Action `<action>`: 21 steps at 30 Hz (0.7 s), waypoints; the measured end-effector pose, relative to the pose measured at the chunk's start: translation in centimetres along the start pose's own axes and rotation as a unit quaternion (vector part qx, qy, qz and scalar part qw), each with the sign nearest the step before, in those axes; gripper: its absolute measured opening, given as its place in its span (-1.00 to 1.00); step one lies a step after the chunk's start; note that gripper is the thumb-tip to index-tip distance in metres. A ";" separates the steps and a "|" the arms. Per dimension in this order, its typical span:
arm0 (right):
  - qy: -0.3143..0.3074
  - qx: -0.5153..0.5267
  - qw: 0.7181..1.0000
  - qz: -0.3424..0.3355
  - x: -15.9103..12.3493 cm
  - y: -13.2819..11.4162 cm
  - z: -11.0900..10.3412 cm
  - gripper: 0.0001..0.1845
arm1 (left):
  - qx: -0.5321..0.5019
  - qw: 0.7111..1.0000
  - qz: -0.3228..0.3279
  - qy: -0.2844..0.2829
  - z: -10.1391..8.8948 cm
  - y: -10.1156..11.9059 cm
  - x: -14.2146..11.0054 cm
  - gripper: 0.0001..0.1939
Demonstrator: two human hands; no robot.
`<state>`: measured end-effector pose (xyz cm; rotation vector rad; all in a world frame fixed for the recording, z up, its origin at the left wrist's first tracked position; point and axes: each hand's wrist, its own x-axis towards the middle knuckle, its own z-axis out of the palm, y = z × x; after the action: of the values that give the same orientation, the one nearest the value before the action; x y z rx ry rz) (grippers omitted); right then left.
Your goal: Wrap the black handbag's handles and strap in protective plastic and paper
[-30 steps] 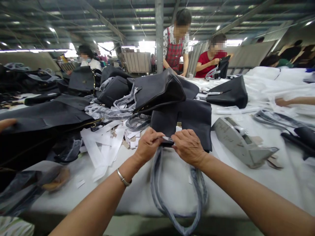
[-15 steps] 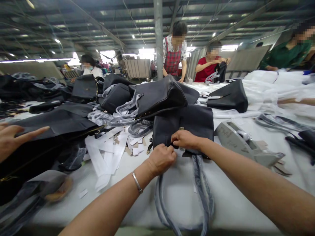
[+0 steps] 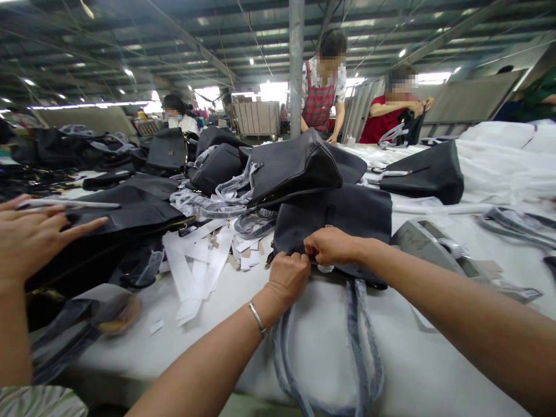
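Note:
A black handbag (image 3: 351, 211) lies on the white-covered table in front of me, its edge toward me. My left hand (image 3: 290, 278), with a silver bangle at the wrist, is closed at that near edge. Beside it, my right hand (image 3: 332, 246) is also closed on the bag, knuckles up. The two hands almost touch, and they hide exactly which part the fingertips pinch. A bit of clear plastic shows under my right hand. The bag's long plastic-wrapped handles (image 3: 358, 341) loop down toward the table's front edge.
At left, another person's hand (image 3: 30, 237) rests over a black bag (image 3: 125, 208). White paper strips (image 3: 195, 278) and small cards (image 3: 248, 255) lie left of my hands. A grey tape dispenser (image 3: 428, 243) stands right. More black bags (image 3: 295, 165) are piled behind; several co-workers are beyond.
The view has shifted slightly left. My hands stay closed at the bag's near edge, a little nearer together. The other person's hand at left now shows more fully, with a white stick-like thing by it.

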<state>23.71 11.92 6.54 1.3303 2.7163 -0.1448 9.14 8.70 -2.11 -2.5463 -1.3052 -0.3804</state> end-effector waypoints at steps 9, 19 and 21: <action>0.053 0.110 0.990 0.063 0.1 1.9 0.9 -0.82 | -0.044 0.998 -0.035 0.002 0.1 2.3 0.6 -0.79; 0.053 0.069 0.994 0.067 2.4 1.9 4.7 -0.88 | -0.069 0.986 0.055 -0.145 -0.4 -1.3 0.3 -0.79; 0.062 0.067 0.994 0.064 2.0 1.2 4.7 -0.89 | -0.079 0.984 0.053 -0.150 -0.3 -1.9 0.3 -0.74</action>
<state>23.70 13.60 1.53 1.5976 2.7542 -0.2446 7.74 9.83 -1.53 -2.8806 -1.2730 -0.0824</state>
